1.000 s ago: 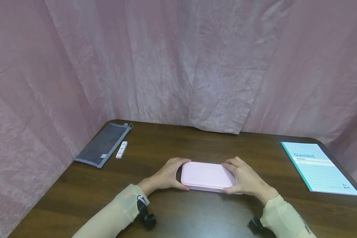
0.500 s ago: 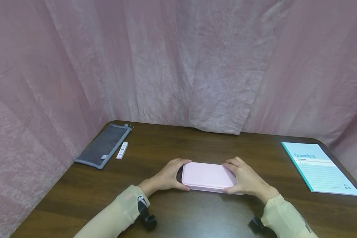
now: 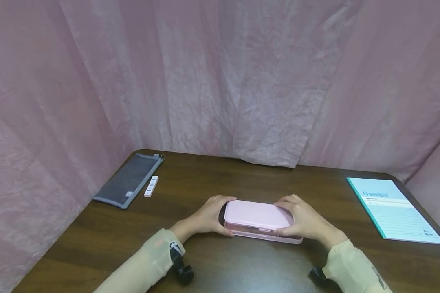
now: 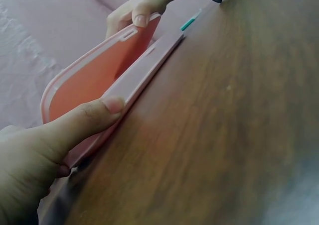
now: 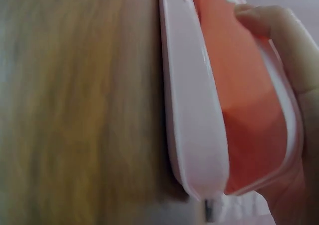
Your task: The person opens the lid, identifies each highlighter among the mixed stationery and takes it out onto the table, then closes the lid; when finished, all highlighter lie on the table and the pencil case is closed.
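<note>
Centred on the table is a pink plastic pencil case (image 3: 258, 213), its hinged lid raised at the front. My left hand (image 3: 209, 215) holds the left end of the base, the thumb pressed on the front wall (image 4: 137, 80) in the left wrist view. At the other end, my right hand (image 3: 304, 219) grips the lid, thumb at its front edge near the latch tab. The lid's inner side (image 5: 246, 90) looks orange-red in the right wrist view. What lies inside the case is hidden.
To the left lies a grey mesh zip pouch (image 3: 130, 179), with a small white eraser-like block (image 3: 151, 186) beside it. A notebook (image 3: 396, 209) with a teal spine rests at the right. Pink curtains (image 3: 220, 81) hang behind the brown wooden table (image 3: 205, 268).
The case's lid was down on its base in both earlier head frames. Now its front edge is up, lifted by the right hand. The left hand has stayed in place.
</note>
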`<state>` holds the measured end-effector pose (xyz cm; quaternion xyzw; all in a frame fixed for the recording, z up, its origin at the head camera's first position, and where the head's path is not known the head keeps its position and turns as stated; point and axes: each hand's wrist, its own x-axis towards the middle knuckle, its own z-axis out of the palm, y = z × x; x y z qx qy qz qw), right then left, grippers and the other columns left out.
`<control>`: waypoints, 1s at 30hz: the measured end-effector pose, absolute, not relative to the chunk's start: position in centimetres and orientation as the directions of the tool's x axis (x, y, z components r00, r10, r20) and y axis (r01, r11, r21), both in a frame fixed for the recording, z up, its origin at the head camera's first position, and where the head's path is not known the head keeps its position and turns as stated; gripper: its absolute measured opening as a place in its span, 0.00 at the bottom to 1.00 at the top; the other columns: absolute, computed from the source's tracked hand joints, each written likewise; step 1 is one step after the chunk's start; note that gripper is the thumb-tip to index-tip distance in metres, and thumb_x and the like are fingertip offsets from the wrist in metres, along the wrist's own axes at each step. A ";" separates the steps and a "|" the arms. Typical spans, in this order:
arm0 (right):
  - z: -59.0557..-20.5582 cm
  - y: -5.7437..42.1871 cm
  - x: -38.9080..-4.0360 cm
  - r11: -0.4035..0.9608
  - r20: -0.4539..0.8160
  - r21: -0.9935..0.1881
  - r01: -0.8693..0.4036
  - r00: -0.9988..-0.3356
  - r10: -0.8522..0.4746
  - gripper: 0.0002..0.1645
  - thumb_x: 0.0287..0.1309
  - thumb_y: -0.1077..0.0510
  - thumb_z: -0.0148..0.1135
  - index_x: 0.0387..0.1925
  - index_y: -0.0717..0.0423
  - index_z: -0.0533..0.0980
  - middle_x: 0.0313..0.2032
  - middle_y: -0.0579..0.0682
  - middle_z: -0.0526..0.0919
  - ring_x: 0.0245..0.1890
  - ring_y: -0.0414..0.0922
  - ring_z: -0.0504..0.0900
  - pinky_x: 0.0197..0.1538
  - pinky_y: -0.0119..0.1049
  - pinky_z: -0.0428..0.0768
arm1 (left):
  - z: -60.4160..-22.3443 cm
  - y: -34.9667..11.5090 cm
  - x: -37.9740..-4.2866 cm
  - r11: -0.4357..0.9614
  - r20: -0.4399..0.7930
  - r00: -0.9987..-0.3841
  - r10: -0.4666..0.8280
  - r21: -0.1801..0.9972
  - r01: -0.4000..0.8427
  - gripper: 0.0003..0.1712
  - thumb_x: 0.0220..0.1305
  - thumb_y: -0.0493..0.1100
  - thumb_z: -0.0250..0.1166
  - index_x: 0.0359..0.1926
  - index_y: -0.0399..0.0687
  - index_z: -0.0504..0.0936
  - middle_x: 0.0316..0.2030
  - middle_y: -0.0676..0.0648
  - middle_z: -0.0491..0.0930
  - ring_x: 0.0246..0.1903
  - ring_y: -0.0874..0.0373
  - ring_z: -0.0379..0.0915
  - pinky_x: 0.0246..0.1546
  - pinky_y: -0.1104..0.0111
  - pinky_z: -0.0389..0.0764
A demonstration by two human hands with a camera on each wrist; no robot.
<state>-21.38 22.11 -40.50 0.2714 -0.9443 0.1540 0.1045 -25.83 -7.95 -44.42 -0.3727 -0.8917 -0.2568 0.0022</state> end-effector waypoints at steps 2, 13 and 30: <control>-40.2 22.2 -21.3 0.804 0.265 -0.241 -0.543 -0.834 -0.484 0.48 0.28 0.25 0.64 0.46 0.53 0.77 0.43 0.44 0.77 0.45 0.39 0.72 0.45 0.37 0.76 | -44.4 -7.9 -25.9 0.591 0.202 -0.715 0.669 0.439 0.677 0.58 0.29 0.70 0.71 0.62 0.52 0.60 0.58 0.53 0.68 0.60 0.57 0.60 0.64 0.56 0.58; -39.2 22.5 -20.8 0.830 0.140 -0.269 -0.489 -0.872 -0.468 0.48 0.37 0.24 0.58 0.52 0.55 0.73 0.49 0.50 0.77 0.50 0.45 0.74 0.50 0.43 0.75 | -44.1 -8.1 -25.9 0.608 0.181 -0.710 0.681 0.402 0.685 0.62 0.26 0.70 0.71 0.65 0.53 0.57 0.62 0.50 0.64 0.64 0.54 0.54 0.65 0.54 0.55; -37.4 22.0 -20.0 0.817 0.368 -0.206 -0.538 -0.816 -0.445 0.26 0.42 0.34 0.63 0.37 0.46 0.78 0.38 0.38 0.76 0.43 0.37 0.73 0.46 0.38 0.77 | -43.7 -9.5 -25.6 0.642 0.228 -0.754 0.617 0.408 0.649 0.59 0.24 0.70 0.72 0.59 0.46 0.66 0.60 0.44 0.66 0.64 0.48 0.55 0.65 0.52 0.53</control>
